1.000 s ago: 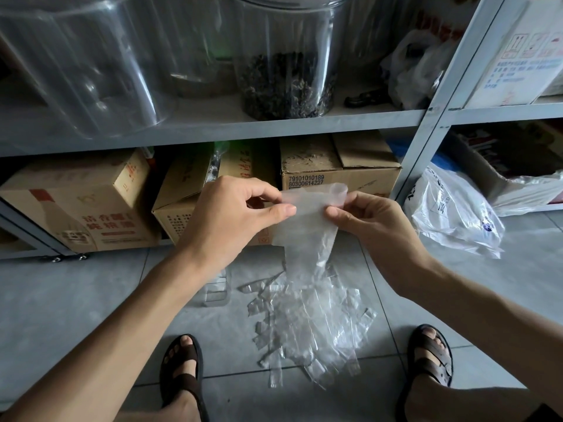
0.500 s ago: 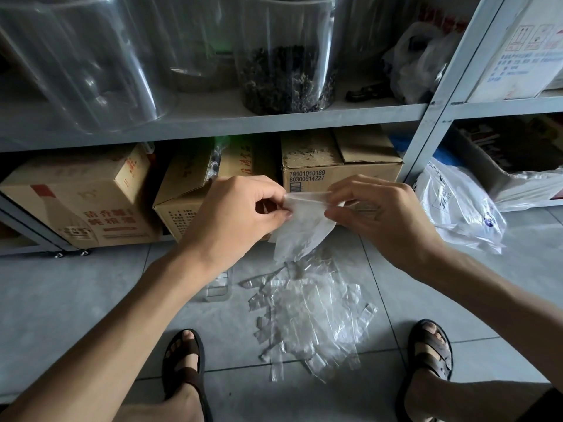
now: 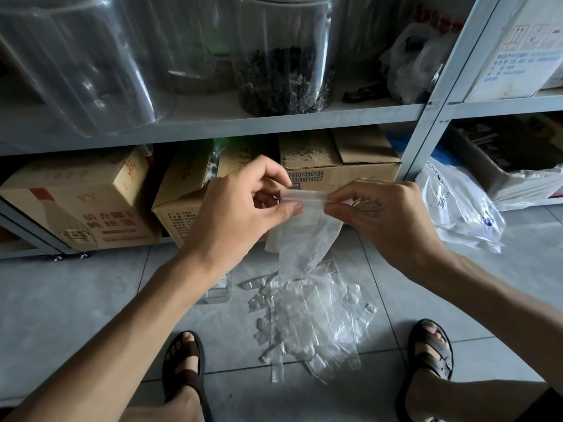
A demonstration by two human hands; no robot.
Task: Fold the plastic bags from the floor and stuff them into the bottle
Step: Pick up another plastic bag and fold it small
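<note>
The left hand (image 3: 240,205) and the right hand (image 3: 384,214) are up in front of the shelf, close to each other. Both hands pinch the top edge of one clear bag (image 3: 304,236). The left thumb and pointer finger nip one end of that edge. The right thumb and fingers nip the other end. The top edge looks like a thin folded strip, pulled flat between the hands. The rest of the bag hangs down below them, soft and crinkly. Its bottom end comes down near the pile.

Under the hands, a pile (image 3: 310,318) of more clear bags lies on the floor (image 3: 76,300). They are spread out and lie on top of each other. The pile sits between two feet in brown sandals, the left sandal (image 3: 185,370) and the right sandal (image 3: 432,354).

A clear thing (image 3: 217,287) stands on the floor just beside the pile, under the left wrist. The arm hides most of it, so I cannot tell if it is the bottle.

Behind the hands is a grey shelf (image 3: 213,120). Down low, brown boxes (image 3: 82,205) stand side by side. On the board above them stands a jar (image 3: 283,71) with dark bits inside. A big clear tub (image 3: 76,62) is beside it on the left. A big white sack (image 3: 457,214) lies on the floor to the right, by the shelf leg.
</note>
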